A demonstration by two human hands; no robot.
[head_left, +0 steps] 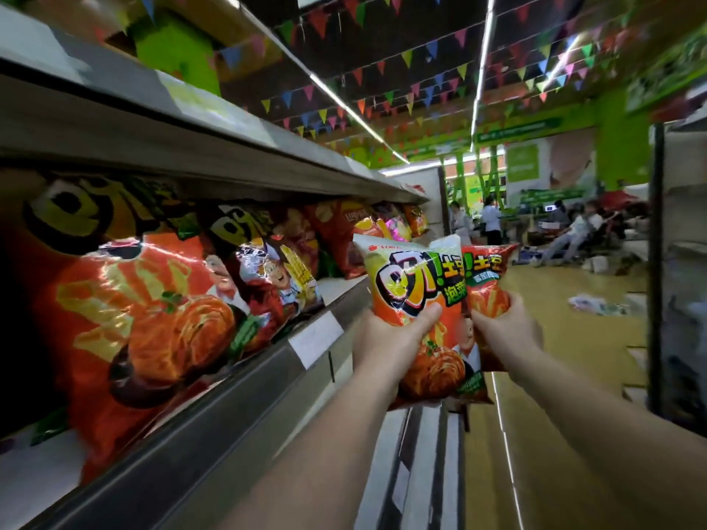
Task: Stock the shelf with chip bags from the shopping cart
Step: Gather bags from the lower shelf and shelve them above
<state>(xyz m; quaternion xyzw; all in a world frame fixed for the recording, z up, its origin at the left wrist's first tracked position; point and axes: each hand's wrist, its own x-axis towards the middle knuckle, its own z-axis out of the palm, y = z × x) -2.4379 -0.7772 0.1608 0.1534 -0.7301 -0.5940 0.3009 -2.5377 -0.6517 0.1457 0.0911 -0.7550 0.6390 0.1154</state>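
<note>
Head view, frame centre: my left hand (386,334) grips an orange chip bag (415,300); my right hand (505,327) grips a red chip bag (486,273), beside the shelf (267,361).

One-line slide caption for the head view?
Left hand and right hand each hold a chip bag beside the stocked shelf.

Pretty dim aisle overall, lit mostly by the long white ceiling light strips (346,105) overhead. They throw harsh glare on the glossy orange chip bags on the grey metal shelf (153,300) below them. Heavy motion blur and fisheye warp toward the edges, and the far background under the strips is mushy.
</note>
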